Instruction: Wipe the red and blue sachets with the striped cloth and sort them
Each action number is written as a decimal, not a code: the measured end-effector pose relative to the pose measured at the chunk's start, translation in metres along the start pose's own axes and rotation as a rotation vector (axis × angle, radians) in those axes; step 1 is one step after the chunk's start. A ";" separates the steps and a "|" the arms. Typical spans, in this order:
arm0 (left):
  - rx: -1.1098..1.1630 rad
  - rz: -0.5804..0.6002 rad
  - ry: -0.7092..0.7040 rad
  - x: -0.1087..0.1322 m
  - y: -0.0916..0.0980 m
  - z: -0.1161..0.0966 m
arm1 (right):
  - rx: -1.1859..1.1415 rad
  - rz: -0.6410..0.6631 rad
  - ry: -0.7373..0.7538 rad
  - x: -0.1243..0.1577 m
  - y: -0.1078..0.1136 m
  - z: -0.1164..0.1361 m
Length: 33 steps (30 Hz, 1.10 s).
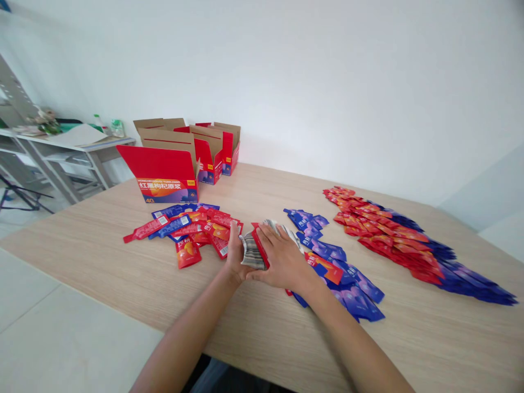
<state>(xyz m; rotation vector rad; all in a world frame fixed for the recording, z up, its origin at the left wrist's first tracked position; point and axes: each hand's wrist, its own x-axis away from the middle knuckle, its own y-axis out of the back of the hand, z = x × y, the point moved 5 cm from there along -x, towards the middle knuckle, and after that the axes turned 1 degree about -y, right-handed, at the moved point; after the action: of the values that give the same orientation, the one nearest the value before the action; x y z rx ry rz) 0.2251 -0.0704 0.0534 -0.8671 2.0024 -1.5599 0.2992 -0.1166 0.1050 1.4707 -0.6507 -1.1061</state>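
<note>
Left hand (234, 255) + right hand (282, 262) have fingers (268, 234) clamped on a stack of sachets (250, 252) squeezed btwn them on the desk (102, 262), prob to square it up, w/ loose sachets (192, 229) just left of the fingers.

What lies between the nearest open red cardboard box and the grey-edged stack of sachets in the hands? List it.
Head view: a heap of red and blue foil sachets lies on the wooden table between the red cardboard box and the stack.
</note>
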 end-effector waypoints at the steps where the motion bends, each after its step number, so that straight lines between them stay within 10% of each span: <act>1: 0.007 -0.010 -0.015 -0.001 0.003 -0.003 | -0.003 0.029 0.004 0.001 0.000 0.001; 14: -0.065 -0.162 -0.158 0.001 0.007 -0.029 | -0.001 0.158 0.089 0.014 0.001 0.007; 33: -0.394 -0.035 0.080 -0.002 0.011 0.036 | -0.056 -0.086 -0.047 -0.004 -0.029 -0.047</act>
<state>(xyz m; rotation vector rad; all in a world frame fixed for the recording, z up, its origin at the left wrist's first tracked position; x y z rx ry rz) 0.2489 -0.0916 0.0332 -1.0011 2.4121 -1.2514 0.3344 -0.0865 0.0755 1.4392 -0.5894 -1.2192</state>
